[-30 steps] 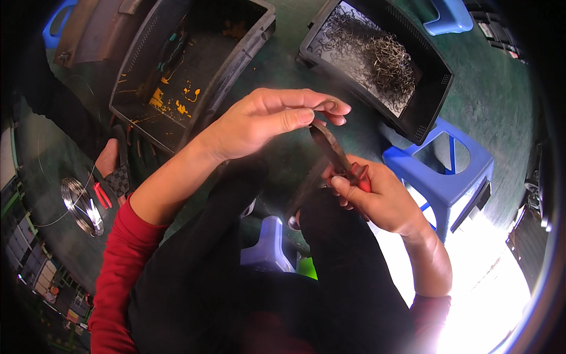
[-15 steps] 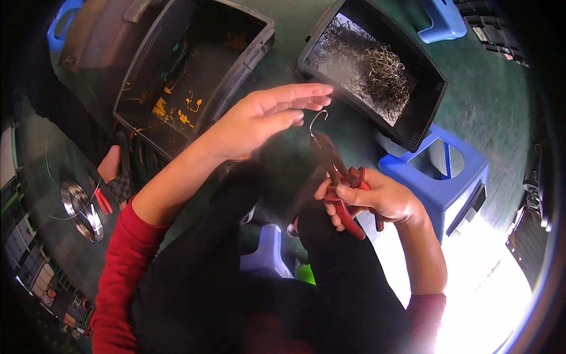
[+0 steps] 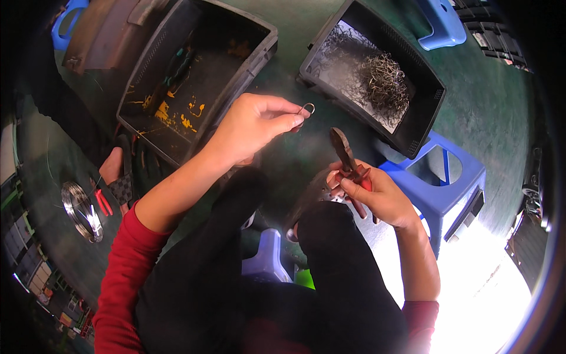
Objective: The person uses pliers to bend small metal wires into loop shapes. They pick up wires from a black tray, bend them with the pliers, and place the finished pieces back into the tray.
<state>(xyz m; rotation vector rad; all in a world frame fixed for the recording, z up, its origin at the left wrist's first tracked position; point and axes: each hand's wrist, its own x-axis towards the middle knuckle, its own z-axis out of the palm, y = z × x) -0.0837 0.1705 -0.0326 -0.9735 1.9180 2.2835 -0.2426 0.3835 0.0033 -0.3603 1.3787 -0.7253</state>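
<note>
Between thumb and fingers, my left hand (image 3: 259,127) pinches a small bent wire hook (image 3: 310,108), its curved end sticking up past the fingertips. My right hand (image 3: 380,194) grips red-handled pliers (image 3: 345,153) above my right knee, with the dark jaws pointing up and away from me. A gap separates the jaws from the hook. Beyond both hands stands a black bin (image 3: 433,121) lined with white, holding a tangled heap of wire hooks (image 3: 384,82).
Another black bin (image 3: 250,65), stained yellow inside, stands at the far left. A blue stool (image 3: 471,159) is on the right, a second blue stool (image 3: 439,26) farther back. Left on the green floor lie a wire coil (image 3: 79,212) and a red-handled tool (image 3: 104,202), near another person's foot (image 3: 111,168).
My left hand has closed on the hook, which has left the pliers' jaws. The pliers have shifted slightly right and now stand apart from it.
</note>
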